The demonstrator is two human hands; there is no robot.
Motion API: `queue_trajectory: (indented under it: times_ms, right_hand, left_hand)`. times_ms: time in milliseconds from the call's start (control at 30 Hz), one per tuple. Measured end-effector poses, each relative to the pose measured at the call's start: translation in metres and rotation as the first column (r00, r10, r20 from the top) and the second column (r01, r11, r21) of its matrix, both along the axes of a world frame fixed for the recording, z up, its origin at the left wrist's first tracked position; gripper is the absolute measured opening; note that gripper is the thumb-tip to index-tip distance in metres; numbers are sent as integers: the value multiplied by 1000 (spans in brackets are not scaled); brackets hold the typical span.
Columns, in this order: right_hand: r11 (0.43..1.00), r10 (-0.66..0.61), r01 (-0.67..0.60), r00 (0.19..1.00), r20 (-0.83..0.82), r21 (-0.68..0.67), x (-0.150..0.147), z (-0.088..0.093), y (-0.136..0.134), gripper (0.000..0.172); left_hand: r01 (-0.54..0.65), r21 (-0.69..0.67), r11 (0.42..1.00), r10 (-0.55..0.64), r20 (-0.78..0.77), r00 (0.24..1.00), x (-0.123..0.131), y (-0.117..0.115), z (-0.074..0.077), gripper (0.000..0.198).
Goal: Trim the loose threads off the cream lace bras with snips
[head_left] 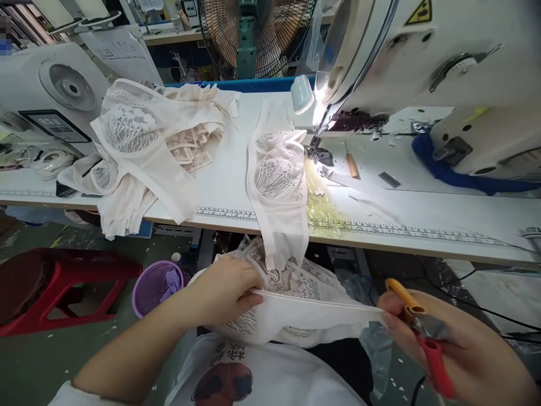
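Head view: the left hand (230, 285) is pinching a white garment (313, 316), the right hand (469, 344) is gripping its right end while palming snips (436, 361), presumably holding it taut before the worktable's (224, 189) front edge. Leftward, a red stool (78, 270) is standing; a lace pile (133, 124) is overhanging that edge, a fan (247, 48) is standing behind, a sewing machine (397, 67) is lighting the right.
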State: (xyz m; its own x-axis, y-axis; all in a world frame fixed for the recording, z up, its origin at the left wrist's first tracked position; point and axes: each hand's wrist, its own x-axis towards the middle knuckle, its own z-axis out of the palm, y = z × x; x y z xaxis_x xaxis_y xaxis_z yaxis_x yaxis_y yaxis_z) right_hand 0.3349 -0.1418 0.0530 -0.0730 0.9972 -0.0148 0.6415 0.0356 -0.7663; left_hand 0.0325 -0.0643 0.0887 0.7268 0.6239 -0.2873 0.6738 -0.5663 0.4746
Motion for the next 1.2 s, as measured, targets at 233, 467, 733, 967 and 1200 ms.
queue_trajectory:
  times_ms: [233,467,733,967,1200]
  right_hand:
    - [993,43,-43,999,5,108,-26,7,11,30]
    - [934,346,-355,925,-156,-32,-81,9,25,26]
    - [921,355,-377,915,-193,-96,-68,6,18,25]
    - [925,330,-361,918,-221,-118,-66,5,13,21]
    - [939,266,-305,936,-231,-157,-63,-14,-11,22]
  left_hand:
    - [126,56,990,-121,-87,989,25,-8,11,10]
    - [214,153,965,-199,-107,974,31,-14,9,10]
    - [69,5,998,-67,-140,988,-21,-8,30,28]
    - [-232,-151,961,255,157,954,-49,-10,27,20]
    - [-320,-287,903,424,469,775,-17,-10,24,8]
